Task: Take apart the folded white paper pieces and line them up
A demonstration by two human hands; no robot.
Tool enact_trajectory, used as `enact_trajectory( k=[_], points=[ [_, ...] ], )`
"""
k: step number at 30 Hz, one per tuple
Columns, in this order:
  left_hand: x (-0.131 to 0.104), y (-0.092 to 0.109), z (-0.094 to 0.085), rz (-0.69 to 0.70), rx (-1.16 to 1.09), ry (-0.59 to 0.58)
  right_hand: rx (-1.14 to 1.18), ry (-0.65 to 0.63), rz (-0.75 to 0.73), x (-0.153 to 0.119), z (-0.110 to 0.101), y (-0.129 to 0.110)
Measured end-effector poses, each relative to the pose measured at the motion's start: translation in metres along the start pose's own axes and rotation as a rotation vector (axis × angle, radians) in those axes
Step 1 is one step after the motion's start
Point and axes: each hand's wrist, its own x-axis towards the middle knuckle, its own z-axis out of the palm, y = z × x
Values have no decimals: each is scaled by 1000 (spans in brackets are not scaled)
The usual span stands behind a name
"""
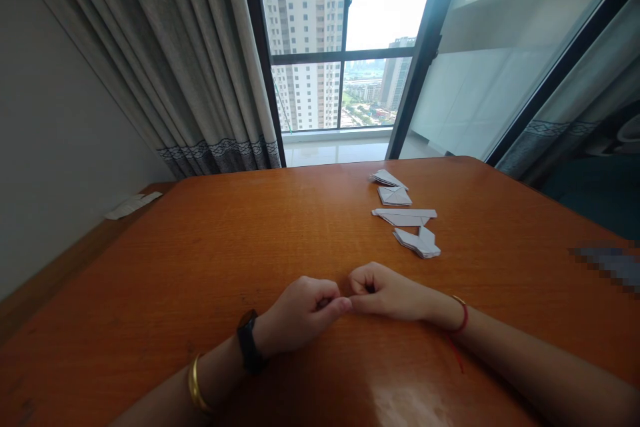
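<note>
Orange-brown tabletop (225, 233) is supporting two curled hands, thumbs meeting.

Left hand (300, 313) is folding into a nearly closed fist, thumb pointing right; right hand (393, 290) is curling likewise, thumb pointing left, neither gripping anything that shows. Just beyond the right hand, the nearest folded paper (423, 245) is lying with its long axis slanting from far left to near right, one flap pointing windowward. Behind it, a long paper strip (405, 218) is stretching crosswise; a squarish piece (395, 197) and a pointed piece (387, 178) are lying nearer the window (344, 57). The right hand is resting between left hand and papers.
</note>
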Motion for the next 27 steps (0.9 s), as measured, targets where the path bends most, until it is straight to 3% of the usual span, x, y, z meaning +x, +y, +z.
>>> enact_trajectory(
  k=[27],
  points=[
    [0,0,0,7,19,7,2,0,8,-1,0,-1]
  ],
)
